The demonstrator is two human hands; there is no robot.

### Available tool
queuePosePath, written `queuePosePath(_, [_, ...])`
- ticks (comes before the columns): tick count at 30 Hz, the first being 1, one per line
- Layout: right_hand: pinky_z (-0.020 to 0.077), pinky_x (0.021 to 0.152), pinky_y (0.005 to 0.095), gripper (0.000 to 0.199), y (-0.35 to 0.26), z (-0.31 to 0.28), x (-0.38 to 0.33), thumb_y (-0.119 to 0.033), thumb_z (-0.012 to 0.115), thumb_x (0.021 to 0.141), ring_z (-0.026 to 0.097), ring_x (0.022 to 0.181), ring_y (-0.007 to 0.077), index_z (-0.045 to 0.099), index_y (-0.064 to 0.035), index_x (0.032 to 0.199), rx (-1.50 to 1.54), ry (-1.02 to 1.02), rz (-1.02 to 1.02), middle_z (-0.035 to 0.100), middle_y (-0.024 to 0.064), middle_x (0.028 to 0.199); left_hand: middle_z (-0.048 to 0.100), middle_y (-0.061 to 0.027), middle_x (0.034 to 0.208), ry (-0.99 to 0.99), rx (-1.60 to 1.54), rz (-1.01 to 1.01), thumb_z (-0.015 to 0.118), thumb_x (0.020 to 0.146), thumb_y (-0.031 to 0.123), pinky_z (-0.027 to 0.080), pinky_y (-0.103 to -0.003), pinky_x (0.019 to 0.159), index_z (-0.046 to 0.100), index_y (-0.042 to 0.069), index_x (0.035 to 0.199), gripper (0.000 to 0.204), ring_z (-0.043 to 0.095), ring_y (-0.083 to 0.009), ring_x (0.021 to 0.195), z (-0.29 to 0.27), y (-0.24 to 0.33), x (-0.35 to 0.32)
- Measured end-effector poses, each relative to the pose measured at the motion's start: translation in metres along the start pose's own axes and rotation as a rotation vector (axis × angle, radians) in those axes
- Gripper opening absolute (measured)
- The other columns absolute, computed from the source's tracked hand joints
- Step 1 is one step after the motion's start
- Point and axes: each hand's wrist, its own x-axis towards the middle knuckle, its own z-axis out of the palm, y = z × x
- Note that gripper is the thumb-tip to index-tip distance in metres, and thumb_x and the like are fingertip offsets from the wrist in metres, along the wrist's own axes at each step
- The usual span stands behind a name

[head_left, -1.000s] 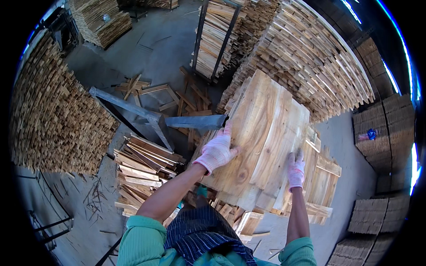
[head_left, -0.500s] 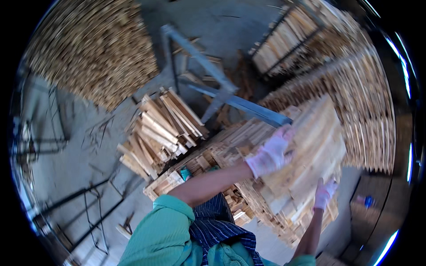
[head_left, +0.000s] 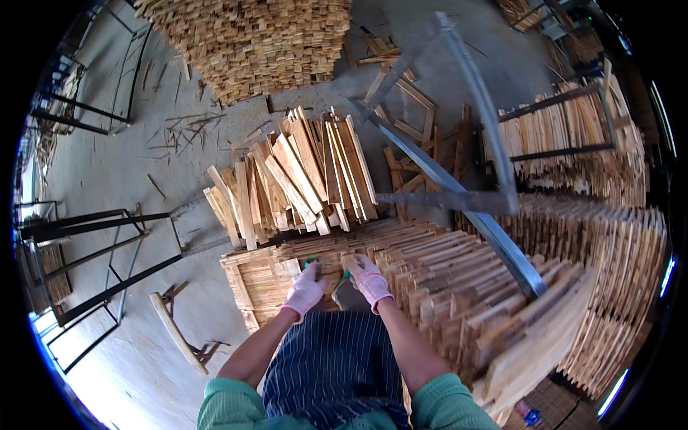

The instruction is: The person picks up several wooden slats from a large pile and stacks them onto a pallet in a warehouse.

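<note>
Both my hands wear white-and-pink gloves and reach over the near end of a long row of stacked wooden boards (head_left: 430, 276). My left hand (head_left: 308, 290) has its fingers curled at a small dark green thing (head_left: 311, 263), whose kind I cannot make out. Close beside it, my right hand (head_left: 368, 278) is curled too, next to a greyish flat piece (head_left: 347, 294) with a bit of green at its top. What my right fingers grip is partly hidden. A large pale wooden panel (head_left: 541, 340) leans against the right end of the row.
Loose wooden strips (head_left: 301, 179) are heaped just beyond the row. A blue-grey metal frame (head_left: 480, 229) slants over its right part. Stacked boards (head_left: 609, 279) stand at the right, a big wood stack (head_left: 251, 43) at the back. Black metal frames (head_left: 107, 251) are at the left.
My hands have left the pale panel at the right and come together at the row's near end. The view has turned, and the panel now leans at the row's right end.
</note>
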Motion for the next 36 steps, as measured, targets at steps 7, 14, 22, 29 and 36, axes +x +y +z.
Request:
queuePosePath(7, [0.0516,0.087,0.0348,0.048,0.117,-0.034,0.195,-0.037,0.06,0.095,0.067,0.096,0.0284,0.059,-0.0047,0.131,-0.568,-0.096,0.074,0.07,0.0174,0.105,0.069,-0.02,0.111,0.075,-0.203,-0.044,0.065,0.092,0.029,0.052,-0.04,0.091,0.053,0.004,0.137,0.053,0.068,-0.0337,0.104,0.06,-0.148,0.19])
queuePosePath(14, [0.0453,0.105,0.0461,0.05,0.139,-0.061,0.388,-0.031,0.058,0.096,0.056,0.122,0.0433,0.052,-0.0044,0.138,-0.918,0.043,-0.107,0.061,0.0276,0.13,0.07,-0.0171,0.113,-0.076,-0.256,-0.181,0.063,0.093,0.036,0.054,-0.036,0.082,0.054,0.004,0.136,0.055,0.068,-0.0245,0.091,0.131,-0.179,0.379])
queuePosePath(22, [0.0409,0.111,0.0467,0.066,0.166,-0.086,0.539,-0.033,0.059,0.096,0.049,0.132,0.0449,0.033,-0.0142,0.154,-0.993,0.189,-0.089,0.044,0.0295,0.146,0.069,-0.0129,0.113,-0.165,-0.21,-0.36,0.067,0.088,0.051,0.054,-0.035,0.073,0.046,0.009,0.147,0.075,0.066,-0.0218,0.089,0.192,-0.233,0.508])
queuePosePath(29, [0.0339,0.117,0.045,0.08,0.203,-0.086,0.596,-0.041,0.061,0.094,0.037,0.143,0.044,0.025,-0.0077,0.158,-0.862,0.222,-0.141,0.037,0.03,0.154,0.057,-0.0269,0.139,-0.211,-0.268,-0.335,0.069,0.082,0.059,0.044,-0.042,0.108,0.023,0.007,0.159,0.104,0.055,-0.0384,0.13,0.212,-0.262,0.56])
queuePosePath(36, [0.0307,0.119,0.0419,0.098,0.193,-0.065,0.588,-0.055,0.065,0.088,0.034,0.147,0.0387,0.022,-0.0029,0.159,-0.761,0.116,0.061,0.033,0.0276,0.158,0.048,-0.028,0.148,-0.317,-0.305,-0.477,0.072,0.083,0.06,0.04,-0.042,0.113,0.013,0.013,0.163,0.11,0.048,-0.0379,0.138,0.208,-0.245,0.566])
